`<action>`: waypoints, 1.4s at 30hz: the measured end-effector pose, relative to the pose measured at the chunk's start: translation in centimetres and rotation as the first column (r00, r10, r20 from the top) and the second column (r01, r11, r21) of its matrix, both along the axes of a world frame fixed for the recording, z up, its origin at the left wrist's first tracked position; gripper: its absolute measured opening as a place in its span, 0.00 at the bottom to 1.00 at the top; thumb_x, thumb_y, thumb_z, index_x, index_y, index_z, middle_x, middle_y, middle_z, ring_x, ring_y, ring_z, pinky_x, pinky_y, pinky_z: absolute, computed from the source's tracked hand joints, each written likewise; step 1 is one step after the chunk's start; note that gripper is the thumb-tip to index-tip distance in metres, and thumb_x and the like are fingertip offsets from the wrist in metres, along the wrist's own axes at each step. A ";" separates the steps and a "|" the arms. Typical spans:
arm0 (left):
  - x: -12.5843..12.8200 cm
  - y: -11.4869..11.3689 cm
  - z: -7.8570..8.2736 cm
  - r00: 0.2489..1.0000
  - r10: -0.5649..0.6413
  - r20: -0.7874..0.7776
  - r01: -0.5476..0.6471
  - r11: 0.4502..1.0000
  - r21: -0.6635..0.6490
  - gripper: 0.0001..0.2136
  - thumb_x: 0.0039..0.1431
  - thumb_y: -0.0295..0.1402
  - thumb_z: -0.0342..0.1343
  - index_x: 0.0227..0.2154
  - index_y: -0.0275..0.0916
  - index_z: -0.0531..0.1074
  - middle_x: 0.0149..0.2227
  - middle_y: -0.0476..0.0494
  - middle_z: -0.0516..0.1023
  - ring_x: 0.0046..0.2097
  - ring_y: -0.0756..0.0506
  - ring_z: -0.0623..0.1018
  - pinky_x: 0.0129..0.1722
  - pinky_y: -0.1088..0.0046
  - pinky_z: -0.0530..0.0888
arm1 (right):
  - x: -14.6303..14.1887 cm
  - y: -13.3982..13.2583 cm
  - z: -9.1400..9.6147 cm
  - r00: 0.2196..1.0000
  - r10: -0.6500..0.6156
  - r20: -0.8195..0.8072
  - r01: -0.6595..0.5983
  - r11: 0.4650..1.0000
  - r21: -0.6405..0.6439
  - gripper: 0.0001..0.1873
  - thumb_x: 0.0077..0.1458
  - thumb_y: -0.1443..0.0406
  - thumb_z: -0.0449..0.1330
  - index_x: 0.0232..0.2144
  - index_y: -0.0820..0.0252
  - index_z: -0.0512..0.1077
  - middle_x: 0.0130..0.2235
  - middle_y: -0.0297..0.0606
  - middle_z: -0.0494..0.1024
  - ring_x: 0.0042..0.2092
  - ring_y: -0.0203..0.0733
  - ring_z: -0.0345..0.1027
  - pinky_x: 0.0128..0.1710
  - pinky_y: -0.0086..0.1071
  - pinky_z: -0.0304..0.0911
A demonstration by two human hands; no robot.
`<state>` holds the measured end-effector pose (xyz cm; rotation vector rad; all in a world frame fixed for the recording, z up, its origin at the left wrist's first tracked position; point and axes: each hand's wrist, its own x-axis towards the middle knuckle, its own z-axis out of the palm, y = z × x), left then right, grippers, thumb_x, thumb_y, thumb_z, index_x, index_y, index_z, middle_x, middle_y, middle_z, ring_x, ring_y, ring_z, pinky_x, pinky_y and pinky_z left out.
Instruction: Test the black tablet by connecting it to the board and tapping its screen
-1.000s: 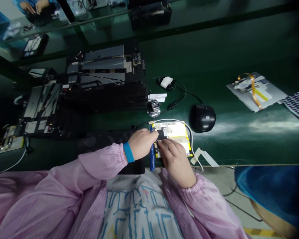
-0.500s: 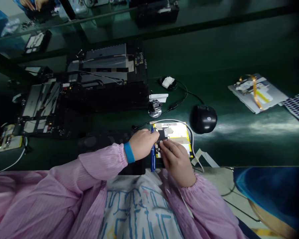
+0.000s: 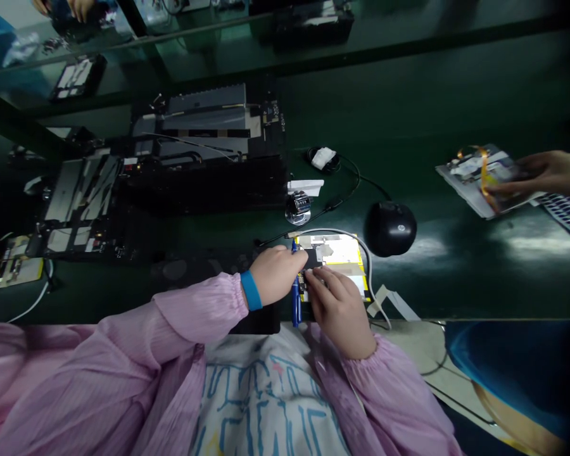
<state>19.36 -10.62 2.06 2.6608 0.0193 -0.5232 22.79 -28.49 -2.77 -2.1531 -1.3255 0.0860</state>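
One green surface (image 3: 456, 266) is seen; at its 6 o'clock edge a yellow-edged board (image 3: 339, 250) is laid, a mouse (image 3: 390, 228) near at 2 o'clock. The board is pressed by the right hand (image 3: 339, 310), its grip not to be told; the left hand (image 3: 278, 275) grip is closed round a pen (image 3: 296, 304). Should the pen slip, the board might be scratched.

Field notes, text only.
- Black mouse (image 3: 390, 228): I read a round "hp" logo on its near end.
- White shirt (image 3: 261, 405): blue block lettering, too creased and cut off for me to read.
- Tally counter (image 3: 298, 206): digits too small.
- Circuit board (image 3: 337, 253): no print I can make out.
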 end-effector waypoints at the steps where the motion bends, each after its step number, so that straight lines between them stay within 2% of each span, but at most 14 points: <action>1: 0.0 0.0 0.0 1.000 -0.001 -0.002 0.001 1.000 0.002 0.05 0.56 0.21 0.48 0.31 0.37 0.66 0.27 0.43 0.74 0.32 0.43 0.73 0.31 0.68 0.68 | -0.1 0.1 0.0 1.000 -0.003 0.005 0.003 1.000 -0.005 0.16 0.58 0.73 0.52 0.49 0.67 0.68 0.47 0.50 0.73 0.49 0.52 0.65 0.48 0.47 0.65; 9: 0.0 0.1 0.1 1.000 -0.004 -0.006 0.004 1.000 0.002 0.06 0.56 0.22 0.48 0.31 0.37 0.67 0.26 0.43 0.73 0.32 0.42 0.74 0.29 0.68 0.67 | -0.4 0.4 -0.1 0.999 -0.048 0.010 0.047 0.998 0.048 0.15 0.59 0.72 0.53 0.48 0.65 0.68 0.45 0.48 0.72 0.48 0.50 0.64 0.48 0.46 0.66; 22: 0.0 0.0 -0.1 1.000 0.008 -0.003 -0.008 1.000 -0.015 0.06 0.55 0.22 0.48 0.31 0.37 0.67 0.26 0.43 0.73 0.32 0.42 0.73 0.31 0.68 0.69 | -0.4 0.5 0.2 0.999 -0.039 0.015 0.039 0.999 -0.023 0.15 0.59 0.72 0.51 0.48 0.65 0.69 0.45 0.49 0.71 0.47 0.50 0.64 0.48 0.47 0.64; 26: 0.0 0.0 -0.1 1.000 0.011 -0.008 -0.011 1.000 -0.014 0.06 0.56 0.22 0.48 0.31 0.37 0.67 0.26 0.43 0.73 0.32 0.42 0.74 0.31 0.68 0.69 | -0.1 0.2 0.2 0.996 -0.067 -0.065 0.066 0.998 -0.026 0.13 0.61 0.69 0.53 0.47 0.62 0.70 0.45 0.47 0.72 0.48 0.50 0.65 0.52 0.51 0.60; 30: 0.0 0.0 0.1 1.000 0.001 -0.023 -0.001 1.000 0.003 0.06 0.55 0.22 0.48 0.31 0.37 0.67 0.27 0.43 0.74 0.32 0.42 0.74 0.31 0.68 0.69 | 0.3 -0.3 0.1 0.961 -0.086 -0.263 0.112 0.990 0.085 0.13 0.62 0.68 0.53 0.49 0.60 0.69 0.46 0.44 0.74 0.52 0.48 0.66 0.56 0.51 0.59; 32: 0.0 0.0 0.2 1.000 0.001 -0.017 -0.001 1.000 0.004 0.06 0.57 0.22 0.47 0.31 0.37 0.67 0.27 0.43 0.74 0.32 0.42 0.74 0.31 0.68 0.69 | 0.3 -0.4 0.0 0.952 -0.084 -0.295 0.125 0.985 0.121 0.14 0.62 0.69 0.52 0.50 0.60 0.68 0.47 0.44 0.75 0.53 0.47 0.66 0.57 0.50 0.59; 34: 0.0 0.0 0.3 1.000 0.005 -0.011 -0.005 1.000 0.002 0.05 0.58 0.24 0.47 0.31 0.37 0.67 0.27 0.43 0.74 0.33 0.42 0.74 0.31 0.68 0.69 | 0.1 -0.3 -0.1 0.968 -0.082 -0.238 0.110 0.988 0.108 0.14 0.62 0.68 0.53 0.49 0.61 0.68 0.47 0.45 0.74 0.53 0.48 0.65 0.57 0.51 0.59; 38: -0.2 0.1 0.0 1.000 0.028 -0.004 -0.028 0.999 -0.028 0.05 0.58 0.24 0.47 0.30 0.37 0.67 0.27 0.43 0.74 0.32 0.43 0.74 0.30 0.69 0.68 | -0.4 0.1 -0.2 0.997 -0.059 -0.049 0.059 0.998 0.002 0.14 0.61 0.65 0.54 0.48 0.65 0.69 0.45 0.48 0.74 0.53 0.53 0.64 0.56 0.53 0.59; 42: -0.5 0.3 0.4 0.993 0.113 0.043 -0.106 0.986 -0.127 0.04 0.57 0.26 0.49 0.28 0.38 0.66 0.26 0.45 0.74 0.30 0.45 0.74 0.29 0.71 0.67 | -0.4 0.1 0.0 1.000 -0.018 0.020 0.019 0.997 -0.072 0.16 0.62 0.63 0.53 0.50 0.65 0.69 0.46 0.48 0.73 0.53 0.54 0.63 0.55 0.53 0.58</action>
